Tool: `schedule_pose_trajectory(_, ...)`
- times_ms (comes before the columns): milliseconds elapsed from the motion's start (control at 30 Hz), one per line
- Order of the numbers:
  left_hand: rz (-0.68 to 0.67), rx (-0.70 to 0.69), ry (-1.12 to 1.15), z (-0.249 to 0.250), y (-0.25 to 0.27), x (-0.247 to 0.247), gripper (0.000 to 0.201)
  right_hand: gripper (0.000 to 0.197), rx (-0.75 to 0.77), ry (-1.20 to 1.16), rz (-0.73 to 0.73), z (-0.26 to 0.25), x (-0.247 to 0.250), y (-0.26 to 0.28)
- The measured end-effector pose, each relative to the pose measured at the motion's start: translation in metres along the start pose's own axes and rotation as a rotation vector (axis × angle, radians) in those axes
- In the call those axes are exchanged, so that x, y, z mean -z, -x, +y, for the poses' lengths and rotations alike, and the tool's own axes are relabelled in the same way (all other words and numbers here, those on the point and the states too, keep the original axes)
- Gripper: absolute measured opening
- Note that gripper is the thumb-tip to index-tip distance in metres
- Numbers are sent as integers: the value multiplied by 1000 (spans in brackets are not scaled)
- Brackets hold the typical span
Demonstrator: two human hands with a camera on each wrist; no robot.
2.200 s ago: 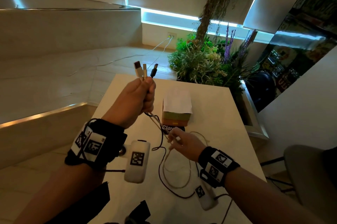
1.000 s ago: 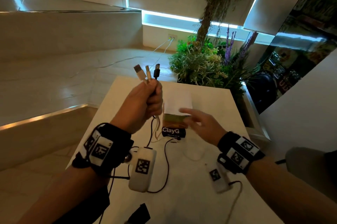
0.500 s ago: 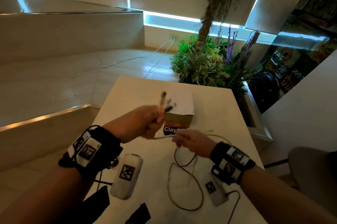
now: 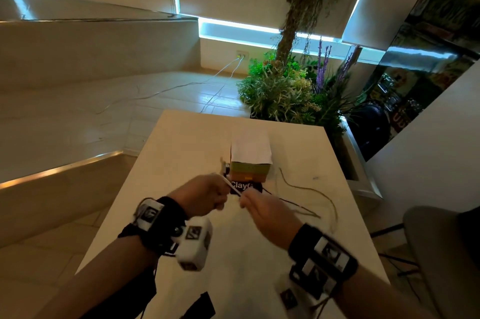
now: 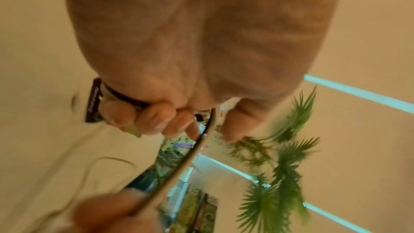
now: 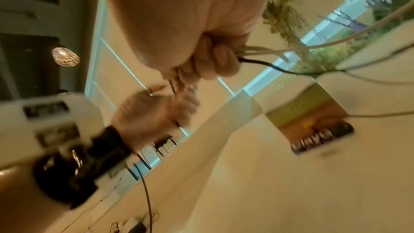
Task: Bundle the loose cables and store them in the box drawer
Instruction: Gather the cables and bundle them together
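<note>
My left hand (image 4: 207,195) grips the plug ends of the cables (image 4: 306,190), a black one and pale ones; the plugs stick up blurred past its knuckles. Close beside it my right hand (image 4: 262,211) holds the same cables, fingers (image 6: 220,60) curled round them in the right wrist view, and loose loops trail right over the table (image 4: 181,142). The left wrist view has the strands (image 5: 197,145) running taut from my left fist (image 5: 154,120) toward the right hand. The box (image 4: 249,162), white on top with green and orange layers, stands just behind my hands with its drawer shut.
A black label (image 4: 244,186) reading "ClayG" lies at the foot of the box. Potted plants (image 4: 283,90) stand past the table's far right corner. A chair (image 4: 441,253) is at the right. White wires (image 4: 181,85) cross the floor to a wall socket.
My left hand has dropped from held high to just over the table with the plugs. The right hand let go, reached out, then took the cables again and now sits right beside the left.
</note>
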State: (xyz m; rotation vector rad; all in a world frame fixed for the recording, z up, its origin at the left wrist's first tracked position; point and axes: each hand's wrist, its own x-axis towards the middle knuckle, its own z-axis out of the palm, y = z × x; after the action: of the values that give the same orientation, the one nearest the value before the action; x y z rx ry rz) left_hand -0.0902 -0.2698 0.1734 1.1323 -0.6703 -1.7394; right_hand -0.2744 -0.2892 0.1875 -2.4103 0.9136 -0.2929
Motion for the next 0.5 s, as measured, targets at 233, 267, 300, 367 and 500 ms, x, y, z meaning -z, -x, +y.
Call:
schedule_pose_trajectory(233, 227, -391, 18, 12, 2, -10, 40, 22, 5, -138, 88, 17, -46, 6)
schedule_pose_trajectory(267, 209, -429, 77, 13, 4, -14, 43, 22, 3, -140, 68, 22, -48, 5)
schedule_pose_trajectory(300, 169, -451, 157, 15, 8, -19, 45, 21, -6, -142, 40, 26, -49, 3)
schedule_pose_trajectory(367, 74, -443, 224, 21, 18, -28, 44, 19, -21, -119, -19, 37, -45, -1)
schedule_pose_trajectory(500, -173, -273, -293, 21, 36, -40, 41, 21, -5, 16, -120, 55, -13, -9)
